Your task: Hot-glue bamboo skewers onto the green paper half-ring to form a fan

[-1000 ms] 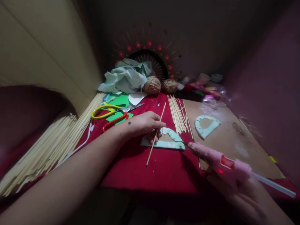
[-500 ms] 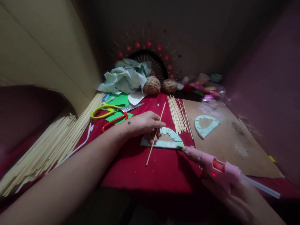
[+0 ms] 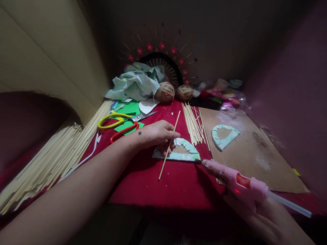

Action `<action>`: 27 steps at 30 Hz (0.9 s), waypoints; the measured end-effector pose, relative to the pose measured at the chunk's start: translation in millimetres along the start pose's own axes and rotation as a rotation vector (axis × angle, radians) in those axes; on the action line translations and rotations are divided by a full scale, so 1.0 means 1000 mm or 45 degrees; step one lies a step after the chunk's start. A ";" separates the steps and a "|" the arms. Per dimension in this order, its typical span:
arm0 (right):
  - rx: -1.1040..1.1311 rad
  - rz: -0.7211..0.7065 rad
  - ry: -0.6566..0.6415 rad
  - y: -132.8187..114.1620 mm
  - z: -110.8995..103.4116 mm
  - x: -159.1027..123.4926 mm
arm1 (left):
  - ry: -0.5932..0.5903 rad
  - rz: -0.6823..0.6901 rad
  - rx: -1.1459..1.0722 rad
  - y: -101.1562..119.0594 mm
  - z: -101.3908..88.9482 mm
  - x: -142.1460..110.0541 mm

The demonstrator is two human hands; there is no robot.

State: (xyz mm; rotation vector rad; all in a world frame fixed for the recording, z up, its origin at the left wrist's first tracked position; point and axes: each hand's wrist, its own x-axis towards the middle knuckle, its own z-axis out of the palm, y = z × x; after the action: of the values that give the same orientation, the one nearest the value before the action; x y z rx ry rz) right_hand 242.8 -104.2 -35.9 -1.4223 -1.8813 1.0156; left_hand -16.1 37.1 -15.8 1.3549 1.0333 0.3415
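Note:
My left hand (image 3: 163, 134) holds a thin wooden stick (image 3: 163, 166) at a slant between its fingers. Under that hand lies a half-round cardboard piece (image 3: 189, 156) edged with pale green-blue fabric; its left part is hidden by the fingers. My right hand (image 3: 258, 214) is closed round the handle of a pink glue gun (image 3: 230, 173) with a red light lit and a clear glue stick (image 3: 291, 203) out of its back. The gun's nozzle sits close to the right corner of the fabric-edged piece; whether they touch I cannot tell.
Scissors (image 3: 138, 118) lie on green sheets (image 3: 129, 108) at left, near long sticks (image 3: 58, 153). Behind are crumpled fabric (image 3: 138, 83) and twine balls (image 3: 165, 92). Short sticks (image 3: 192, 126) and a cardboard sheet (image 3: 255, 163) bearing another fabric-edged piece (image 3: 224, 136) are at right.
The glue gun and my right hand have shifted slightly right, its nozzle drawing a little away from the piece's corner. My left hand and the stick stay nearly where they were.

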 end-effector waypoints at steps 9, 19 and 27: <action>-0.029 0.121 -0.017 -0.008 -0.008 -0.008 | 0.013 -0.001 0.008 0.000 0.000 0.001; 0.097 0.069 -0.028 -0.007 -0.010 -0.004 | 0.016 -0.004 0.003 0.000 0.000 0.000; 0.050 0.084 -0.045 -0.018 -0.013 -0.008 | 0.010 0.015 0.000 -0.001 0.000 0.001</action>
State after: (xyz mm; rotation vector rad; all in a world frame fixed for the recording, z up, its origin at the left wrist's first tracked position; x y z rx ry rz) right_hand 245.8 -111.5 -13.9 -1.4614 -1.8399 1.1098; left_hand -16.0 37.7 -17.5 1.3610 1.0320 0.3557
